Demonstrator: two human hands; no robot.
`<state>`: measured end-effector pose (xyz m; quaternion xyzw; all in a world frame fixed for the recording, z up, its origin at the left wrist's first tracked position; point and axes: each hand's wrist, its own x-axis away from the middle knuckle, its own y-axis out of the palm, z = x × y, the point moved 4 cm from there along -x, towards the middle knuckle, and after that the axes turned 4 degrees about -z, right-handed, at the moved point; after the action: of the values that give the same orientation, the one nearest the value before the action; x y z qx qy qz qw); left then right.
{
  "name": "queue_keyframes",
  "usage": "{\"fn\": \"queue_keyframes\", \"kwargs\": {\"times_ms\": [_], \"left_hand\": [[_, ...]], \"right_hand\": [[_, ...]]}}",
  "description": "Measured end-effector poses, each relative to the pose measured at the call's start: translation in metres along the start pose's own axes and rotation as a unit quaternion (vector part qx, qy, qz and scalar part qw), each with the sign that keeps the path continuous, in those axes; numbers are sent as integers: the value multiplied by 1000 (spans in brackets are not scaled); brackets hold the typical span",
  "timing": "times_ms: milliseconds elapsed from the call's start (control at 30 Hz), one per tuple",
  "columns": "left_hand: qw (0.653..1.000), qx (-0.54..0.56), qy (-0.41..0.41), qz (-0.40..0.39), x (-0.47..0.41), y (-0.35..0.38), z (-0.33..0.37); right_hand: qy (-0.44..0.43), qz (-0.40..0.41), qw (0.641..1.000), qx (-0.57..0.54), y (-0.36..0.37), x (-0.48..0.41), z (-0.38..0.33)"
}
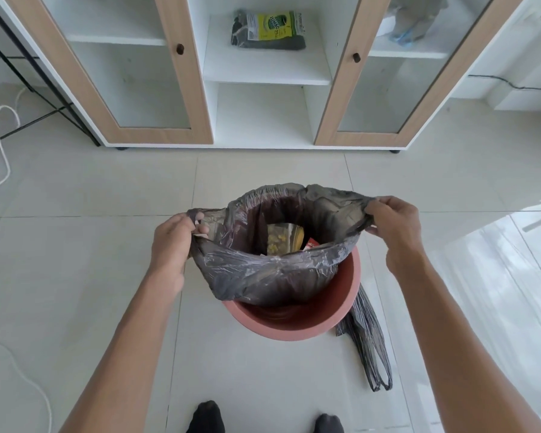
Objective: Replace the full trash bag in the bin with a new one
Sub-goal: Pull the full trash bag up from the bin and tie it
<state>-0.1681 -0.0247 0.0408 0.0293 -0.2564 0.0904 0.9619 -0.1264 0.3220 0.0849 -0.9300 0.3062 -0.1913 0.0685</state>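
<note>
A round terracotta-red bin [306, 323] stands on the tiled floor in front of me. A dark grey trash bag [263, 273] sits in it, its mouth pulled wide and lifted above the rim on the near side. Yellow and red packaging [281, 239] shows inside the bag. My left hand [172, 242] grips the bag's left handle. My right hand [391, 223] pinches the right handle. A flat, folded grey bag [369, 345] lies on the floor just right of the bin.
A white cabinet with two wood-framed glass doors [181, 76] stands beyond the bin. A pack of bags with a yellow-green label [269, 29] lies on its open middle shelf. A white cord [3, 151] runs over the floor at left. My socked feet [206, 417] are at the bottom.
</note>
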Motion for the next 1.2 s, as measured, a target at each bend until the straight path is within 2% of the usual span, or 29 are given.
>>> {"fn": "queue_keyframes", "kwargs": {"times_ms": [100,333,500,667,800,967,1033,1200], "left_hand": [[1000,13,6,-7,3,3,4],[993,-13,116,-25,7,10,20],[993,-33,106,-38,3,9,14],[988,38,140,-45,9,9,33],[990,42,132,-30,9,8,29],[991,23,129,-32,11,8,37],[993,14,115,-20,16,8,37],[995,6,94,12,18,4,41]], "right_hand": [[15,-21,1000,-11,2,3,4],[-2,-74,997,-36,15,-1,9],[22,-92,995,-17,29,1,21],[-2,-68,994,-80,23,-4,2],[21,-64,996,-64,21,2,8],[-35,-36,999,17,13,-1,-8],[-7,-46,999,18,12,3,-4],[133,-124,980,-80,8,3,6]]}}
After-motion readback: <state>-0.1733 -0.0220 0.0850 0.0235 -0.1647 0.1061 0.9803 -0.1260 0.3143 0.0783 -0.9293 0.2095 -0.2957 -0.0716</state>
